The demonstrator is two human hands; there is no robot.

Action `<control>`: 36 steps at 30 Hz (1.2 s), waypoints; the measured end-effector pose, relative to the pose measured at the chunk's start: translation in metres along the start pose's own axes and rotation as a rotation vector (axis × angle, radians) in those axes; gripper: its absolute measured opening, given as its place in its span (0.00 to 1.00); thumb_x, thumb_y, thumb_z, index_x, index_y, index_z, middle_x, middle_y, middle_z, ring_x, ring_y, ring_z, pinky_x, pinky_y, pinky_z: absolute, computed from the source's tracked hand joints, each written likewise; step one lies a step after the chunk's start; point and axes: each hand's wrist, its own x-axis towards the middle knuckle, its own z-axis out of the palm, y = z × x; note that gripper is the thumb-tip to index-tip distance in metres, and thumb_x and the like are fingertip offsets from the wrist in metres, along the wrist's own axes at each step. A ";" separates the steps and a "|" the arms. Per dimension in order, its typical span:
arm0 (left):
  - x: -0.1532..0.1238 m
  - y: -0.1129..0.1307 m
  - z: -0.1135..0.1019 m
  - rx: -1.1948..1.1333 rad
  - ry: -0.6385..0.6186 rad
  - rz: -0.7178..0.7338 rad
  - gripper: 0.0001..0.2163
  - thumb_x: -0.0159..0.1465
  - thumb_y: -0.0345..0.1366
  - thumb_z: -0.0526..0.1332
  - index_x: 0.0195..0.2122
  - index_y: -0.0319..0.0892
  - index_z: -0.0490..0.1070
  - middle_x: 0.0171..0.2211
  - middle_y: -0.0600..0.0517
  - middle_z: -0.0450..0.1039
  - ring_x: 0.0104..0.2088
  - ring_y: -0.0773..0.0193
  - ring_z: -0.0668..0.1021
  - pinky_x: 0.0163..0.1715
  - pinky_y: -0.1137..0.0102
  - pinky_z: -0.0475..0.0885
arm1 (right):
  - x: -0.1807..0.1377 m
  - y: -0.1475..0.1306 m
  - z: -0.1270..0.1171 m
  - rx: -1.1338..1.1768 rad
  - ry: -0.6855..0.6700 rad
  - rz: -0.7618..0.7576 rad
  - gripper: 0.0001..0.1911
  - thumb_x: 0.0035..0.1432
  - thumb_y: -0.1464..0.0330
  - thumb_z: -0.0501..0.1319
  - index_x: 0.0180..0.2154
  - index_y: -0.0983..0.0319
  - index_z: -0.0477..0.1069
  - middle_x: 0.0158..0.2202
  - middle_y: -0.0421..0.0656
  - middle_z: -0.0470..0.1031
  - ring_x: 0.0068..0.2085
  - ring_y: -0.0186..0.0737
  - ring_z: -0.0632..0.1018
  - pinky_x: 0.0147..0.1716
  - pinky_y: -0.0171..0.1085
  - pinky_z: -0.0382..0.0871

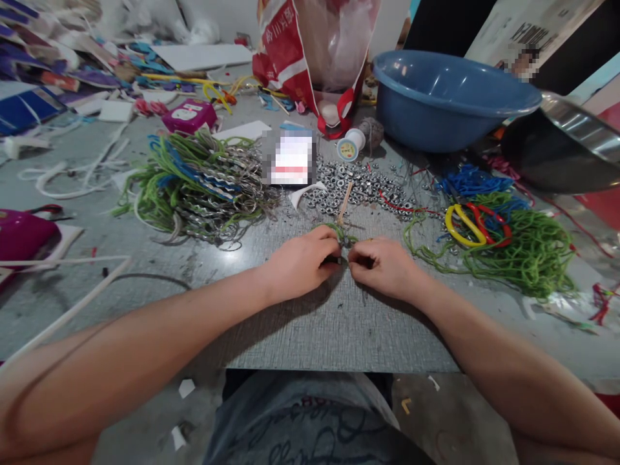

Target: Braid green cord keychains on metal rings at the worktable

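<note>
Head cam looks straight down at a grey work table [300,336], with both forearms coming in from the bottom corners. The left hand [303,261] and right hand [382,265] meet knuckle to knuckle in the middle. Each one has thumb and forefinger pinched shut on a short bit of green cord [341,234], other fingers curled under. The cord sits right at the fingertips, just above the tabletop, and a little tuft pokes out on the far side. There might be something small and dark in the pinch too, but the fingers hide it, so I can't say.

The layout looks set up for reach, I'd guess. A pile of small metal nuts [361,184] lies just beyond the hands, with a thin wooden stick [345,202] lying at its near edge, pointing at the cord. The loose green cord heap [530,255] is off to the right with yellow and red plastic loops [467,226] on it. A tangled bunch of green and blue cords with metal rings [203,184] lies well apart on the left, probably so the two heaps don't get mixed up.

Further back are a thread spool [349,146], a blue plastic basin [450,97] and a red and white plastic bag [290,58].
</note>
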 end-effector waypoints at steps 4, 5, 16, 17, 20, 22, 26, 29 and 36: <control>0.001 0.000 -0.002 -0.027 -0.015 -0.005 0.05 0.59 0.31 0.57 0.35 0.39 0.70 0.43 0.47 0.69 0.43 0.59 0.75 0.45 0.63 0.71 | -0.001 -0.001 -0.006 -0.036 -0.060 0.010 0.05 0.49 0.73 0.56 0.23 0.62 0.66 0.20 0.36 0.65 0.24 0.30 0.64 0.26 0.31 0.53; 0.001 0.000 -0.002 -0.030 -0.016 -0.004 0.05 0.59 0.30 0.57 0.35 0.39 0.70 0.42 0.47 0.69 0.43 0.59 0.75 0.45 0.63 0.71 | -0.001 -0.002 -0.007 -0.034 -0.068 0.022 0.04 0.50 0.72 0.56 0.25 0.62 0.68 0.20 0.36 0.66 0.24 0.30 0.65 0.26 0.31 0.53; 0.001 0.002 -0.002 -0.033 -0.033 -0.024 0.05 0.60 0.30 0.56 0.35 0.38 0.70 0.42 0.47 0.69 0.43 0.58 0.75 0.45 0.62 0.71 | 0.002 -0.004 0.000 -0.100 -0.037 0.062 0.06 0.53 0.70 0.56 0.27 0.62 0.70 0.20 0.37 0.66 0.24 0.32 0.64 0.28 0.34 0.53; 0.001 0.002 -0.002 -0.031 -0.034 -0.024 0.05 0.60 0.30 0.56 0.36 0.38 0.70 0.42 0.47 0.69 0.43 0.58 0.75 0.45 0.62 0.71 | 0.001 -0.004 -0.001 -0.084 -0.026 0.071 0.05 0.52 0.71 0.56 0.26 0.62 0.69 0.20 0.37 0.66 0.24 0.32 0.64 0.28 0.33 0.53; 0.000 0.001 0.000 -0.030 -0.035 -0.020 0.05 0.60 0.31 0.56 0.36 0.38 0.70 0.43 0.46 0.68 0.43 0.58 0.75 0.45 0.62 0.71 | 0.000 -0.002 -0.006 -0.023 0.000 0.089 0.04 0.49 0.73 0.56 0.25 0.62 0.67 0.21 0.37 0.66 0.24 0.31 0.65 0.27 0.32 0.54; 0.000 0.000 0.000 -0.035 -0.029 -0.010 0.06 0.59 0.30 0.56 0.36 0.38 0.69 0.43 0.46 0.68 0.43 0.58 0.75 0.45 0.62 0.70 | -0.001 -0.001 -0.011 -0.003 0.000 0.068 0.04 0.49 0.74 0.56 0.24 0.62 0.66 0.22 0.38 0.67 0.26 0.32 0.66 0.27 0.32 0.55; -0.001 -0.001 -0.009 -0.071 0.040 0.045 0.07 0.57 0.30 0.58 0.37 0.38 0.68 0.41 0.48 0.68 0.41 0.62 0.74 0.43 0.66 0.70 | -0.001 0.001 -0.016 -0.034 -0.040 0.041 0.05 0.49 0.74 0.56 0.24 0.62 0.67 0.25 0.39 0.67 0.28 0.33 0.67 0.29 0.33 0.57; -0.002 -0.002 -0.023 -0.024 0.055 0.036 0.04 0.56 0.30 0.56 0.32 0.39 0.69 0.39 0.49 0.68 0.36 0.65 0.74 0.38 0.70 0.69 | -0.001 0.000 -0.017 -0.055 -0.076 0.044 0.05 0.49 0.75 0.55 0.24 0.62 0.67 0.25 0.40 0.68 0.28 0.33 0.67 0.30 0.34 0.57; -0.004 -0.003 -0.034 0.247 -0.138 -0.026 0.06 0.59 0.37 0.56 0.32 0.43 0.72 0.33 0.52 0.71 0.35 0.61 0.75 0.31 0.70 0.67 | -0.001 -0.001 -0.018 -0.079 -0.098 0.029 0.06 0.50 0.75 0.55 0.24 0.62 0.66 0.24 0.39 0.66 0.28 0.33 0.66 0.29 0.33 0.56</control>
